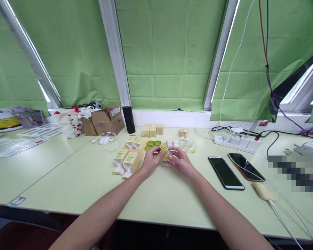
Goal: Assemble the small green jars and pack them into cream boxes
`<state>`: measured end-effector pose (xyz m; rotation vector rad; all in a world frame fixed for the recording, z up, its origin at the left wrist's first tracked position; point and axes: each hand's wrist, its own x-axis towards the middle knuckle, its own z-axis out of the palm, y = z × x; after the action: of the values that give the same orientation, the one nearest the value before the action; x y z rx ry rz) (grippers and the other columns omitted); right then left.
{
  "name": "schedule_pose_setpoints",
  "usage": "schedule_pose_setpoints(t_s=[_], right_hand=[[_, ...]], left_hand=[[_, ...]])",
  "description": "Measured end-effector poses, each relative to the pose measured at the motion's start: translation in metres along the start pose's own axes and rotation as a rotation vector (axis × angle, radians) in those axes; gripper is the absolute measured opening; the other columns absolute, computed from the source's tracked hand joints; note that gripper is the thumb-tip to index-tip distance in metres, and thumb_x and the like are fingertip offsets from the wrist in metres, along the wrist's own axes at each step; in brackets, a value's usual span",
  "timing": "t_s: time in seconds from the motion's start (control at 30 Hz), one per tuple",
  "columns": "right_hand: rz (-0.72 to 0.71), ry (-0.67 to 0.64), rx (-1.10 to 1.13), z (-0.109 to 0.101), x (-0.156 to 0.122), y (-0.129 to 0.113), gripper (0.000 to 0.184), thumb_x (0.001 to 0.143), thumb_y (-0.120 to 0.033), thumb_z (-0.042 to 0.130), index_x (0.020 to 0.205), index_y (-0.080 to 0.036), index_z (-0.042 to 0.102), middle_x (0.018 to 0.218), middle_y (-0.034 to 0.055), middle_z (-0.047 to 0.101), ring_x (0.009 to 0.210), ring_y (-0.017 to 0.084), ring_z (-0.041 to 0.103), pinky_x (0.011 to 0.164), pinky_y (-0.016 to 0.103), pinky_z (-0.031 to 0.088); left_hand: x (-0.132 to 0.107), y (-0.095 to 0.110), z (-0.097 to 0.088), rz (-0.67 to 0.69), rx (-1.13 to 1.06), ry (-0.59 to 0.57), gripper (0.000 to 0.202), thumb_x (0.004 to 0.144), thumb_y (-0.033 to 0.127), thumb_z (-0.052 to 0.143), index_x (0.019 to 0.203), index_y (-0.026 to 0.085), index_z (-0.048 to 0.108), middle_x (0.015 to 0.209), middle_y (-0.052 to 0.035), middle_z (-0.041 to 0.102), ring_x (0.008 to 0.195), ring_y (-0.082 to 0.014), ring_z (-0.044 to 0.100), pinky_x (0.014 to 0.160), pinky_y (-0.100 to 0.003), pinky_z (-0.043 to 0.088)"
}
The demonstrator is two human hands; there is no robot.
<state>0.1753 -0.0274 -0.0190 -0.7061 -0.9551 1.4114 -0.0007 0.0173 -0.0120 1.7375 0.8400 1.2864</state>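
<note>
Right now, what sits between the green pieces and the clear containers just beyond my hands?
Small whitish pieces sit between the green pieces and the clear containers, as the head view shows.

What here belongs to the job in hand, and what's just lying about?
Apparently part of the work:
- green-topped container, in left hand and right hand
- green pieces
- pale pieces
- clear cups
- small cartons

Seemingly just lying about:
- black bottle
- two phones
- power strip

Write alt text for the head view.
A person's left hand and right hand hold a small green-topped container over a pale table. Tan paper boxes sit to the left and beyond; two phones lie to the right, and a black bottle stands toward the back.
</note>
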Motion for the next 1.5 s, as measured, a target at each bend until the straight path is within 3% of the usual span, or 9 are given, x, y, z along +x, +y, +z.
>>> schedule_pose_setpoints(t_s=[0.17,0.5,0.87,1.1,1.5], right_hand=[[-0.095,0.042,-0.174,-0.006,0.007,0.010,0.055,0.060,-0.040,0.098,0.101,-0.025,0.065,0.093,0.0006,0.067,0.085,0.019,0.067,0.082,0.041,0.062],[-0.184,0.015,-0.297,-0.005,0.007,0.015,0.064,0.068,-0.035,0.091,0.122,-0.029,0.057,0.106,0.0021,0.069,0.081,0.017,0.068,0.082,0.037,0.058],[-0.177,0.046,-0.233,-0.004,0.008,0.012,0.061,0.065,-0.037,0.094,0.115,-0.030,0.059,0.103,0.0014,0.070,0.083,0.018,0.071,0.084,0.038,0.059],[-0.196,0.075,-0.217,-0.004,0.007,0.007,0.060,0.069,-0.040,0.092,0.116,-0.030,0.057,0.109,0.0021,0.072,0.088,0.020,0.073,0.091,0.043,0.060],[-0.229,0.061,-0.269,0.003,0.002,0.000,0.046,0.074,-0.043,0.088,0.111,-0.029,0.066,0.109,0.0037,0.074,0.095,0.023,0.075,0.094,0.045,0.062]], left_hand=[[0.001,-0.003,-0.001,-0.004,-0.018,-0.002,0.045,0.084,0.056,0.079,0.103,0.015,0.079,0.107,-0.0119,0.078,0.100,-0.0269,0.071,0.084,-0.034,0.056],[0.003,-0.008,-0.001,0.000,0.013,0.020,0.045,0.081,0.054,0.082,0.102,0.014,0.079,0.104,-0.0116,0.076,0.092,-0.0238,0.069,0.080,-0.034,0.056],[0.003,-0.013,0.000,-0.043,-0.024,0.003,0.056,0.083,0.058,0.079,0.119,0.016,0.075,0.120,-0.0155,0.076,0.105,-0.0277,0.070,0.088,-0.038,0.056],[-0.002,-0.008,0.000,0.025,0.021,-0.057,0.049,0.087,0.048,0.078,0.127,0.022,0.068,0.125,-0.0129,0.070,0.117,-0.0278,0.064,0.091,-0.036,0.053],[-0.004,-0.004,0.001,0.089,0.106,-0.076,0.042,0.089,0.041,0.077,0.126,0.024,0.065,0.130,-0.0108,0.067,0.112,-0.0250,0.064,0.091,-0.035,0.053]])
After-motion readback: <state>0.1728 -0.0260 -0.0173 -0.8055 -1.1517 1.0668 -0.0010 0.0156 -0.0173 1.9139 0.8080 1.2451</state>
